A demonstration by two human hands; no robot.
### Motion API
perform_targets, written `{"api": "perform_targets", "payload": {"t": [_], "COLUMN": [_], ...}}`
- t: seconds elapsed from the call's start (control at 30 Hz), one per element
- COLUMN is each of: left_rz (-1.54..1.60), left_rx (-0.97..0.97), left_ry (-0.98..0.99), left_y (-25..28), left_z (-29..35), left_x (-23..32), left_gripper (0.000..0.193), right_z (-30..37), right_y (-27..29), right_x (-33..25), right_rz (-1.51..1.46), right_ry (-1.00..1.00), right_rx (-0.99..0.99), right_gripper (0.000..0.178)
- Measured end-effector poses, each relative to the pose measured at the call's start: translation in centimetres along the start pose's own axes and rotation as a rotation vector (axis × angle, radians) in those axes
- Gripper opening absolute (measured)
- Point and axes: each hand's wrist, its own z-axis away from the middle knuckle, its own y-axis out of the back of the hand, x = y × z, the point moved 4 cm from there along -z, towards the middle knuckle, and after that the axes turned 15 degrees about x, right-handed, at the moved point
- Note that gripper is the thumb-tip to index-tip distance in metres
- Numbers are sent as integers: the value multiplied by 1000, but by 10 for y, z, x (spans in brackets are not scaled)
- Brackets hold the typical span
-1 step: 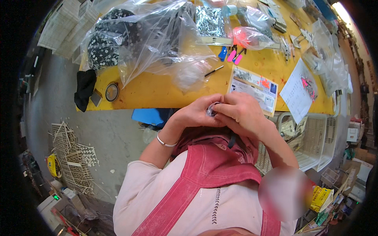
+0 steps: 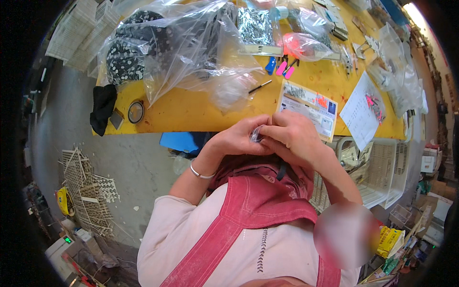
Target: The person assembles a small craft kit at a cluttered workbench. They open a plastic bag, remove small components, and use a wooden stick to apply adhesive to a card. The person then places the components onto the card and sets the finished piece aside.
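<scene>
Both hands pinching a tiny clear plastic bag (image 2: 256, 135) together, left hand (image 2: 239, 138) and right hand (image 2: 291, 136) touching, hovering just off the yellow counter's (image 2: 191, 107) near edge, beside a printed card (image 2: 308, 107).

A rectangular printed card (image 2: 307, 108), white with coloured patches, lies at the near edge of the yellow table (image 2: 191, 112). To its right lies a white paper sheet (image 2: 359, 112). Clear plastic bags (image 2: 191, 52) crowd the far left, and a yellow box (image 2: 388, 240) stands near right on the floor.

Yellow table (image 2: 191, 107) under plastic bags (image 2: 191, 48)
</scene>
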Motion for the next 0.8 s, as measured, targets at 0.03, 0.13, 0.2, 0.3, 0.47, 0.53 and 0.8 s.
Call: {"api": "perform_targets", "payload": {"t": [0.03, 0.13, 0.2, 0.3, 0.47, 0.53, 0.8], "left_rz": [-10, -7, 38, 45, 67, 209, 364], "left_rx": [-4, -10, -4, 3, -69, -104, -86], "left_ry": [1, 14, 38, 57, 46, 23, 85], "left_y": [2, 10, 13, 10, 23, 24, 24], "left_z": [0, 0, 0, -4, -13, -13, -20], "left_x": [-1, -3, -3, 5, 11, 11, 4], "left_gripper": [36, 37, 38, 40, 47, 53, 82], "right_z": [-1, -7, -8, -10, -25, -29, -36], "right_y": [0, 4, 1, -3, 11, 10, 3], "right_x": [1, -3, -2, 4, 13, 23, 36], "right_rz": [3, -34, -12, -58, -248, -341, -575], "right_ry": [-15, -41, -41, -58, -225, -251, -464], "right_rx": [-18, -18, -20, 1, -18, -56, -157], "right_gripper": [20, 19, 16, 10, 9, 11, 10]}}
